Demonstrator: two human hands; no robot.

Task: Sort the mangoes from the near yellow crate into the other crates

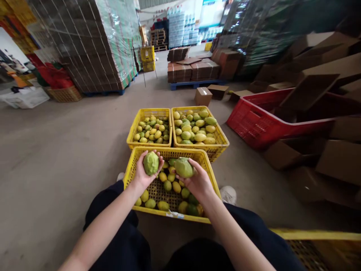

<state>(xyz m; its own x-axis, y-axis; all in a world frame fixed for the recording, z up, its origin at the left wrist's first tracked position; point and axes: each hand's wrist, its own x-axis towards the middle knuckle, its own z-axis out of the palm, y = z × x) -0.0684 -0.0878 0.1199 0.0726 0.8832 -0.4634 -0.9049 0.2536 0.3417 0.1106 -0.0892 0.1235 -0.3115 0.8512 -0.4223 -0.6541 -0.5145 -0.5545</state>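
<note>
My left hand (143, 175) cups a lumpy green lemon (151, 163), its fingers curled round the back. In my right hand (199, 180) is a smoother, oval green lemon (184, 167), gripped from its right side and below. Both hands are raised above the near yellow crate (169, 214), whose slatted bottom is partly covered by loose yellow and green lemons (176, 187). Just beyond it stand two more yellow crates side by side. The back left crate (129, 137) contains smaller lemons (153, 131); the back right crate (222, 142) contains larger ones (200, 137).
A red crate (254, 124) with cardboard stands to the right, among loose boxes (341, 154). Flattened cartons (194, 71) lie on a blue pallet ahead. Wrapped stacks (84, 45) rise at the left. Another yellow crate (316, 235) sits at the lower right.
</note>
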